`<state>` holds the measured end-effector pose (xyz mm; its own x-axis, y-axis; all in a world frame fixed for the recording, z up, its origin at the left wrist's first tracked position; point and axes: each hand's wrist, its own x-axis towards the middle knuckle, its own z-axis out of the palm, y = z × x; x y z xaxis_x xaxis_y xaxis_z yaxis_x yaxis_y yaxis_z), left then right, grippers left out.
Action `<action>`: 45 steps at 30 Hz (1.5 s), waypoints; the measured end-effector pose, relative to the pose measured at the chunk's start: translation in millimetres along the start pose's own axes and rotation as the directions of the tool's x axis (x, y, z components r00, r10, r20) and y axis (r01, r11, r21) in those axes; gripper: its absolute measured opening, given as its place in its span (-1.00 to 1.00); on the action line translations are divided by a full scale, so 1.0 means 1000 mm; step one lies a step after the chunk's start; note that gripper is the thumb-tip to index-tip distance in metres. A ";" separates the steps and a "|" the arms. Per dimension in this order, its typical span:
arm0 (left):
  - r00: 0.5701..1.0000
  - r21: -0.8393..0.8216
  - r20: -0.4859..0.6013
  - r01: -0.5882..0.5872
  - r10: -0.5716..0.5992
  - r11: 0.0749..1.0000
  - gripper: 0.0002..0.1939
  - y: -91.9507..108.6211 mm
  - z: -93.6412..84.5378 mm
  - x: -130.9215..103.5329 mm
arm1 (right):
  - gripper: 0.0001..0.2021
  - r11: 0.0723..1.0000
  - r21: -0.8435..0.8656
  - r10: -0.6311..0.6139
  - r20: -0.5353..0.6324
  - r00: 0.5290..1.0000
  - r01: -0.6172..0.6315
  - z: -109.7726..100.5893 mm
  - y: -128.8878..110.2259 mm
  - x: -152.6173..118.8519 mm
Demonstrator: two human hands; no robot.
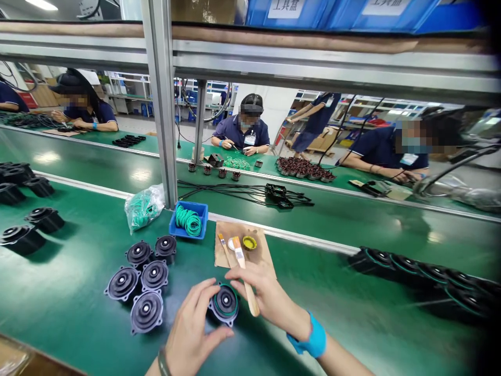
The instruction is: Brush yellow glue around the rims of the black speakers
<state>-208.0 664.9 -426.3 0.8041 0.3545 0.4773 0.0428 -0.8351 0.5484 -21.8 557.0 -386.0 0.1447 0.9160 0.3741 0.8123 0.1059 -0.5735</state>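
Note:
A round black housing (226, 301) with a green rubber ring around its raised centre stands on the green bench. My left hand (195, 324) curves around its left side, fingertips at the top edge and thumb at the lower edge. In my right hand (266, 292) is a paintbrush (250, 297) with a wooden handle, its bristles pointing away from me. The right fingertips are close to the housing's upper right rim; whether they touch it I cannot tell. Beyond them, a small pot of yellow substance (249, 243) and a second brush (222, 241) rest on stained cardboard (266, 256).
Several black housings (146, 309) stand to the left, and a row of ringed ones (407, 263) lies right. A blue bin (201, 230) holds green rings beside a plastic bag (144, 206). A metal post (162, 104) rises behind. Co-workers (240, 128) sit across the conveyor (235, 190).

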 end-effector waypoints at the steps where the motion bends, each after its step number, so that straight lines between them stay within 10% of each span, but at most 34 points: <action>1: 0.999 0.047 -0.004 -0.035 0.035 0.998 -0.44 -0.001 -0.001 0.000 | -0.80 0.998 0.006 -0.059 -0.003 0.998 0.059 -0.001 0.000 -0.004; 6: 0.987 0.178 -0.024 -0.152 0.159 0.972 -0.51 -0.004 -0.005 0.005 | -0.55 0.987 0.042 -0.155 -0.029 0.988 0.156 0.002 0.004 -0.022; 18: 0.950 0.349 -0.101 -0.245 0.296 0.905 -0.68 0.002 0.002 -0.001 | -0.95 0.954 -0.175 -0.288 -0.307 0.907 0.243 0.032 -0.003 -0.049; 34: 0.926 0.444 -0.228 -0.175 0.300 0.879 -0.82 0.026 0.015 -0.016 | -0.65 0.835 -0.307 -0.498 -0.070 0.864 0.457 0.024 -0.011 -0.053; 40: 0.981 0.115 -0.192 0.000 0.023 0.993 -0.77 0.011 0.007 -0.018 | -0.82 0.953 0.243 -0.100 -0.311 0.945 0.181 -0.002 -0.026 -0.047; 45: 0.977 -0.023 0.033 0.210 -0.209 0.977 -0.17 0.001 0.011 -0.006 | -0.58 0.821 0.571 0.183 -0.301 0.936 0.023 -0.020 -0.025 -0.049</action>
<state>-206.9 657.8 -436.4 0.7962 0.5075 0.3293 0.1970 -0.7322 0.6520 -37.9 502.0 -375.3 0.4543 0.7600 0.4647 0.3477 0.3290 -0.8780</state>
